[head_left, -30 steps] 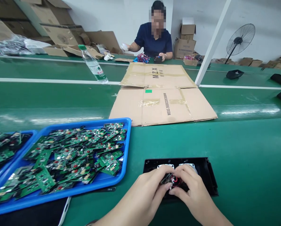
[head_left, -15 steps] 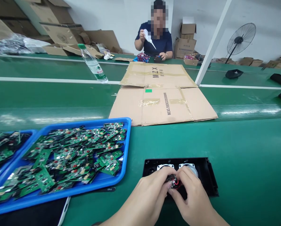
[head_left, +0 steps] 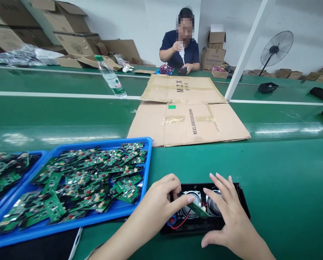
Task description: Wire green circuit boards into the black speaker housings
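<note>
A black casing [head_left: 204, 226] lies on the green table, with two round silver speakers [head_left: 214, 206] inside. My left hand [head_left: 168, 198] grips one end of a narrow green circuit board [head_left: 198, 210] between thumb and curled fingers, tilted over the left speaker. Red and blue wires [head_left: 179, 224] loop below the board at the casing's left part. My right hand [head_left: 228, 216] hovers over the casing's right side with fingers spread, holding nothing.
Blue trays [head_left: 148, 169] heaped with circuit boards stand at the left. Flattened cardboard [head_left: 177, 126] lies ahead, a water bottle [head_left: 114, 82] beyond the trays. Across the table a person [head_left: 168, 48] holds a white bottle [head_left: 182, 54]. A white post [head_left: 245, 54] rises at the right.
My hands have moved apart; the right one has opened and the left has shifted left with the board, now exposed. Across the table, the person's white bottle has come down toward the other hand.
</note>
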`<act>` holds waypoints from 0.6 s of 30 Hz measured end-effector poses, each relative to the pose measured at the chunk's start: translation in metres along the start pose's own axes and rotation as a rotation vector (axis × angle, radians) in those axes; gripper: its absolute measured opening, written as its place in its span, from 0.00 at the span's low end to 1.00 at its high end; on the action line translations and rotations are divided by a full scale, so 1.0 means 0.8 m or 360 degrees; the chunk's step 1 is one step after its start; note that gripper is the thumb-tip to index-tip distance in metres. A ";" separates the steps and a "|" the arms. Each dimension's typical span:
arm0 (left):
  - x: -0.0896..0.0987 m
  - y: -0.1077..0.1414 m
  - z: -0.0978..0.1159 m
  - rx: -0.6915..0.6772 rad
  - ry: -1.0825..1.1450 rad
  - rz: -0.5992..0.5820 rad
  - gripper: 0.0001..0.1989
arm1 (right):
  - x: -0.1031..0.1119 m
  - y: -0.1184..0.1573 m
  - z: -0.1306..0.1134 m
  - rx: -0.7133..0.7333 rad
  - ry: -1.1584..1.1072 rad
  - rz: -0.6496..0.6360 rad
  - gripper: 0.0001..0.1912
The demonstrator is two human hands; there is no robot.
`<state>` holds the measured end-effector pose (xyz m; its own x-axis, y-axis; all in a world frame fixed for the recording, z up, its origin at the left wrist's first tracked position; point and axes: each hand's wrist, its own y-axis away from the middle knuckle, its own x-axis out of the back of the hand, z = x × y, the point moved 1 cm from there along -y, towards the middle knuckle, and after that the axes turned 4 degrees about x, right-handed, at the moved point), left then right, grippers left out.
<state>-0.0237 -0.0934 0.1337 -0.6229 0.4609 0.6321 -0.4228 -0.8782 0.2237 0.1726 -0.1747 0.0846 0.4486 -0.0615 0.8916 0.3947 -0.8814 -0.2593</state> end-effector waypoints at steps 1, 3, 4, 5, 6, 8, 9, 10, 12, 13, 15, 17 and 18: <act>0.000 -0.002 -0.001 -0.0026 -0.0028 0.0001 0.19 | -0.003 -0.001 0.001 0.0012 0.0031 -0.0120 0.51; -0.001 -0.004 -0.001 -0.0036 -0.0038 -0.0060 0.21 | -0.007 -0.003 0.001 -0.0003 0.0059 -0.0309 0.57; -0.001 -0.005 -0.001 -0.0038 -0.0039 -0.0087 0.22 | -0.008 -0.004 0.000 -0.0026 0.0066 -0.0368 0.57; -0.002 -0.004 0.000 -0.0039 -0.0038 -0.0112 0.23 | -0.009 -0.004 -0.001 -0.0057 0.0068 -0.0405 0.55; -0.002 -0.004 0.000 -0.0038 -0.0039 -0.0129 0.23 | -0.008 -0.005 -0.002 -0.0089 0.0064 -0.0431 0.53; -0.001 -0.003 0.000 -0.0029 -0.0050 -0.0139 0.24 | -0.007 -0.006 -0.003 -0.0133 0.0040 -0.0468 0.51; 0.000 -0.002 0.000 -0.0024 -0.0061 -0.0136 0.24 | -0.006 -0.006 -0.003 -0.0145 0.0029 -0.0478 0.51; 0.001 -0.002 0.000 -0.0020 -0.0072 -0.0132 0.25 | -0.005 -0.006 -0.003 -0.0155 0.0020 -0.0484 0.52; 0.004 -0.002 -0.001 -0.0015 -0.0090 -0.0120 0.25 | -0.004 -0.007 -0.003 -0.0168 0.0011 -0.0489 0.52; 0.005 -0.003 -0.002 -0.0011 -0.0099 -0.0113 0.24 | -0.003 -0.007 -0.003 -0.0172 0.0009 -0.0492 0.53; 0.009 -0.004 -0.004 0.0005 -0.0127 -0.0101 0.24 | -0.002 -0.008 -0.004 -0.0164 0.0003 -0.0495 0.53; 0.013 -0.005 -0.006 0.0013 -0.0178 -0.0118 0.23 | -0.001 -0.007 -0.004 -0.0146 0.0005 -0.0476 0.54; 0.015 -0.005 -0.007 0.0016 -0.0207 -0.0143 0.22 | -0.001 -0.007 -0.005 -0.0135 0.0008 -0.0455 0.55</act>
<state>-0.0330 -0.0833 0.1358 -0.4922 0.5178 0.6997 -0.4658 -0.8357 0.2907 0.1672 -0.1715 0.0870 0.3249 0.1930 0.9258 0.4358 -0.8994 0.0346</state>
